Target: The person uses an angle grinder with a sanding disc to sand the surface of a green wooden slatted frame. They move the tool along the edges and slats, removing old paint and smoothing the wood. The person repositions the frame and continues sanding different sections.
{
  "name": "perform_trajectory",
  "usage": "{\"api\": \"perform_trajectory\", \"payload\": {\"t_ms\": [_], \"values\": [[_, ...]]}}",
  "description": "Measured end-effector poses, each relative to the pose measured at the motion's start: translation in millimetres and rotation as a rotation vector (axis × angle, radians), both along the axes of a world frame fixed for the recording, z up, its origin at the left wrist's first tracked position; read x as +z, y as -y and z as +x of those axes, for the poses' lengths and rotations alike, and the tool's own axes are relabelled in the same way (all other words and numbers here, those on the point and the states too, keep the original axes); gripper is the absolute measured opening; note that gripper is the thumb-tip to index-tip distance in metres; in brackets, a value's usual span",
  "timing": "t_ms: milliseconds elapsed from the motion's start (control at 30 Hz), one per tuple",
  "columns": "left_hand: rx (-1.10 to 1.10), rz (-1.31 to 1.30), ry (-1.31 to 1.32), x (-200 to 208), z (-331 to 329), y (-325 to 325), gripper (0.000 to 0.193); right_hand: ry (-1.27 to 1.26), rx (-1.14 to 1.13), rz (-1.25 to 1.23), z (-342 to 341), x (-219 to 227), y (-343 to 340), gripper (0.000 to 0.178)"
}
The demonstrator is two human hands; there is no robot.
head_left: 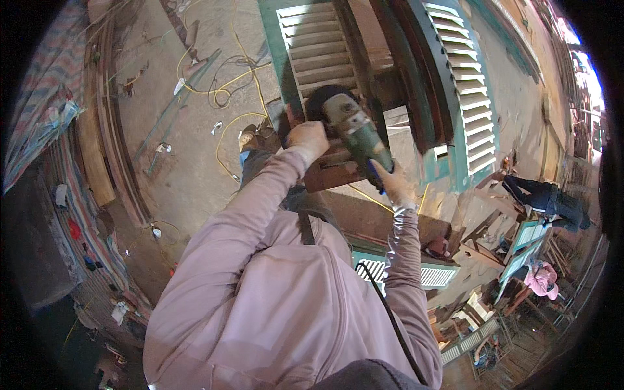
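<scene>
A green angle grinder (361,136) with a dark round disc (330,97) is held over a louvred wooden shutter (318,42), its head pointing away from me. My right hand (395,184) wraps round the rear of the grinder's body. Beside the grinder's head, my left hand (309,140) is closed, seemingly on a side handle that the fingers hide. The shutter has a green frame and worn pale slats. Whether the disc touches the wood cannot be made out.
Another green-framed shutter (465,91) stands to the right, past dark timber. A yellow cable (253,84) loops over the floor on the left, near long planks (107,123). At the right are a person in dark trousers (549,201) and a person in pink (541,279).
</scene>
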State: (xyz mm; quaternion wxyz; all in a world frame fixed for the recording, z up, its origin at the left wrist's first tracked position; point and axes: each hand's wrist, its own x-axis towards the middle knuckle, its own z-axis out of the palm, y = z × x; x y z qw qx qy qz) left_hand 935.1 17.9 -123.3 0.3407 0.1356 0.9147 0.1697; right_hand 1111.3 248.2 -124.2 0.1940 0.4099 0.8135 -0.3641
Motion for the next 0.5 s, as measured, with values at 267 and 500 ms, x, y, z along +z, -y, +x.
{"api": "perform_trajectory", "payload": {"t_ms": [267, 500], "values": [[-0.173, 0.110, -0.042, 1.6, -16.8, -60.6, 0.034, -0.088, -0.321, -0.165, 18.0, -4.0, -31.5, 0.087], [0.004, 0.000, -0.066, -13.0, -7.3, 44.6, 0.028, 0.116, -0.101, -0.189, -29.5, 43.6, 65.0, 0.093]]}}
